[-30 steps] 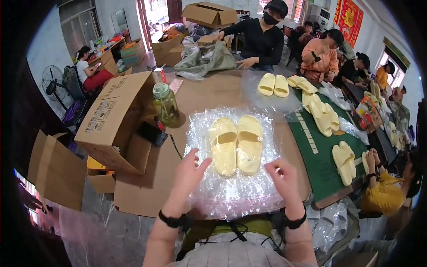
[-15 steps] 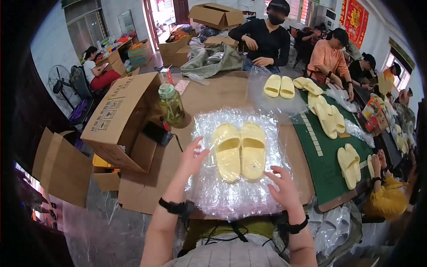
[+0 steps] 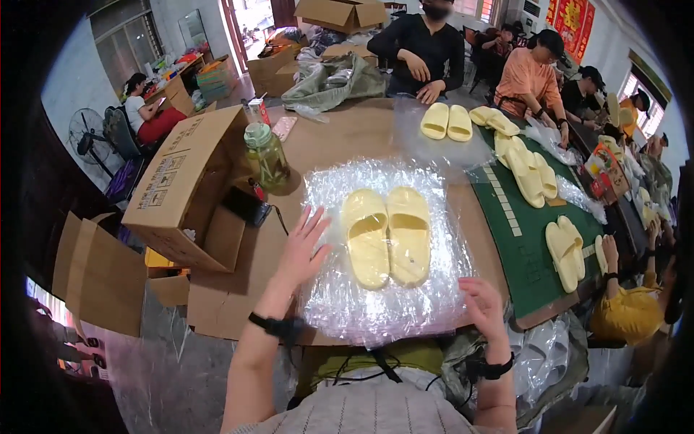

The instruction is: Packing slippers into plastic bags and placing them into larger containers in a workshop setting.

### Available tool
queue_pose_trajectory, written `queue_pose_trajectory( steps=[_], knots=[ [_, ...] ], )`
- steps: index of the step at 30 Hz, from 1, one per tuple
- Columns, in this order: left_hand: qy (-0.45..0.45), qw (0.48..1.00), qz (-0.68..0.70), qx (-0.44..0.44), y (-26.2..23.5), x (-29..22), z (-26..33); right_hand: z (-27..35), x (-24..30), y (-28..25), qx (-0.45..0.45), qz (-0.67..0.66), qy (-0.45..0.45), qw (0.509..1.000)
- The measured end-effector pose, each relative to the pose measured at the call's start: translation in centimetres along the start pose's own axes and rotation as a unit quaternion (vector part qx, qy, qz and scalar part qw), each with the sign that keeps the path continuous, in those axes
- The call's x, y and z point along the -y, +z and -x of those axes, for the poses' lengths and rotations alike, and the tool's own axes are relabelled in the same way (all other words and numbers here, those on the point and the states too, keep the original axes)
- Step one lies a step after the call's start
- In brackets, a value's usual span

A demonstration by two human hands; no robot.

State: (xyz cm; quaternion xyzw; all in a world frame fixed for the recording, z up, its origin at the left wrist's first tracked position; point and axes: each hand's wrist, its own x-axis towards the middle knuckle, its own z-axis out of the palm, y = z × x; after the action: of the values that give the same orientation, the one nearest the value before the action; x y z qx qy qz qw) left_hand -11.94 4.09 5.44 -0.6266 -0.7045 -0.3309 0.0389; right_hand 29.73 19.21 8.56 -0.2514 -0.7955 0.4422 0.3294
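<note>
A pair of pale yellow slide sandals lies side by side on a clear bubble wrap sheet spread over the brown table. My left hand rests with fingers spread flat on the sheet's left edge, next to the left sandal. Low at the near right corner of the sheet, my right hand has its fingers curled at the wrap's edge. Both wrists wear black bands.
An open cardboard box lies on its side at left, with a green-lidded jar and a black device beside it. More yellow sandals lie beyond, and on a green mat. Several people work around the table.
My left hand slid up the sheet's left edge and spread flat. My right hand drew back to the near right corner and curled its fingers. The sandals have not shifted on the wrap.
</note>
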Motion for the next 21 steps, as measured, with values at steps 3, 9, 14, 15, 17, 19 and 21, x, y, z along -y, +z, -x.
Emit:
queue_pose_trajectory(
  steps=[3,9,14,15,17,19,21],
  knots=[
    [0.038,0.996,0.001,0.086,-3.7,-4.1,2.8,0.3,-1.0,-1.1,-0.029,0.151,-0.04,0.987],
    [0.079,0.973,0.11,0.187,-4.5,-8.5,8.4,0.1,0.5,0.9,0.044,0.234,-0.09,0.967],
    [0.059,0.978,0.15,0.13,-3.2,-7.7,10.0,-0.5,-0.4,0.8,0.096,0.231,-0.133,0.959],
    [0.03,0.978,0.165,0.124,-3.2,-7.3,10.2,-0.4,-1.0,0.8,0.088,0.219,-0.127,0.963],
    [0.002,0.976,0.181,0.12,-3.0,-7.1,10.3,-0.3,-1.6,0.8,0.078,0.208,-0.119,0.968],
    [0.013,0.98,0.166,0.108,-2.8,-7.0,10.1,-0.2,-1.7,1.1,0.064,0.217,-0.12,0.967],
    [0.008,0.983,0.157,0.095,-2.6,-7.1,10.1,-0.3,0.1,1.6,0.044,0.212,-0.107,0.97]
  ],
)
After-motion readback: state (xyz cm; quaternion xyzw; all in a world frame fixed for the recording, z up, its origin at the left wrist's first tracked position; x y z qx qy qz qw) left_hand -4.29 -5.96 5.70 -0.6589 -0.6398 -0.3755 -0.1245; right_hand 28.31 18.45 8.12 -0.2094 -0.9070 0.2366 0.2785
